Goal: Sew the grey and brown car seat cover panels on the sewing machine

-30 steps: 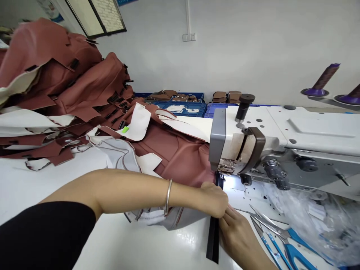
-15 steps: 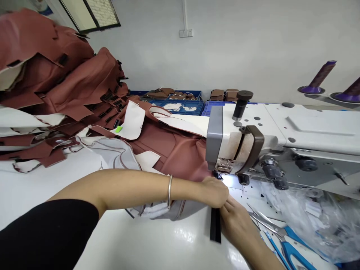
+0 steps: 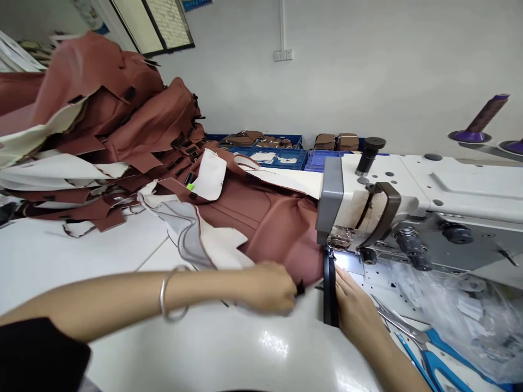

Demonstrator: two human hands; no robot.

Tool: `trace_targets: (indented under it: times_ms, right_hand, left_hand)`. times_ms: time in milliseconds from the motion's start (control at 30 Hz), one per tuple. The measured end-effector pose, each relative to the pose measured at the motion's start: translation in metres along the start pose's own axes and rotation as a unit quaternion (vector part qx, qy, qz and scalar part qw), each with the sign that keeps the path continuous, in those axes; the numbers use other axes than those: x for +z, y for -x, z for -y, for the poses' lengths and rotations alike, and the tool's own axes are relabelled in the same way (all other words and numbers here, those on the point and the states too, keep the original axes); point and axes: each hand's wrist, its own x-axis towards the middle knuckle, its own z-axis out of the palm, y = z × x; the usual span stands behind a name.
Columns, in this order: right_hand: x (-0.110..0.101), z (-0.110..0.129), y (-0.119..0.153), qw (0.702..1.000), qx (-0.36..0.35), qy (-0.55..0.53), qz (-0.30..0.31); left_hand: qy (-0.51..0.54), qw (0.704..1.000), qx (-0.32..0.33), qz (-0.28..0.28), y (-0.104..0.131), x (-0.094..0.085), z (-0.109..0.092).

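No lettering, brand or number is legible. Two wall posters, one blue (image 3: 196,4) and one pale and blue (image 3: 90,15), are cut off by the upper edge or blurred, and any print on them is unreadable. A plain bright-green tag (image 3: 190,187) marks a white flap (image 3: 211,175) beside the reddish-brown cover (image 3: 281,228). A pale slip (image 3: 469,306) lies among the clear plastic (image 3: 492,326) on the bench (image 3: 204,354), too indistinct to read. The sewing machine (image 3: 474,188) displays only unlettered dark round spots on its white casing.
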Motion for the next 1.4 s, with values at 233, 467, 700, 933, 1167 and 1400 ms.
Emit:
trace_targets:
  times_ms: [233, 467, 700, 933, 1167, 1400]
  right_hand:
    - [-0.004, 0.001, 0.012, 0.993, 0.062, 0.041, -0.094]
    - [-0.022, 0.033, 0.019, 0.978, 0.033, -0.195, 0.063]
    - [-0.01, 0.043, 0.021, 0.977, 0.005, -0.19, 0.101]
    - [-0.012, 0.055, 0.018, 0.998, -0.038, -0.058, -0.009]
    - [-0.014, 0.055, 0.012, 0.985, -0.168, 0.017, 0.022]
    - [-0.015, 0.069, 0.013, 0.986, -0.156, -0.008, 0.052]
  left_hand:
    - [-0.253, 0.89, -0.139, -0.354, -0.024, 0.142, -0.104]
    - [-0.24, 0.89, -0.11, -0.373, -0.015, 0.123, -0.098]
    - [-0.17, 0.918, -0.051, -0.355, -0.001, 0.112, -0.092]
    - [-0.131, 0.955, -0.018, -0.267, 0.006, 0.106, -0.084]
    - [-0.11, 0.963, -0.028, -0.246, 0.006, 0.105, -0.084]
    - [-0.147, 0.96, -0.029, -0.236, 0.034, 0.072, -0.076]
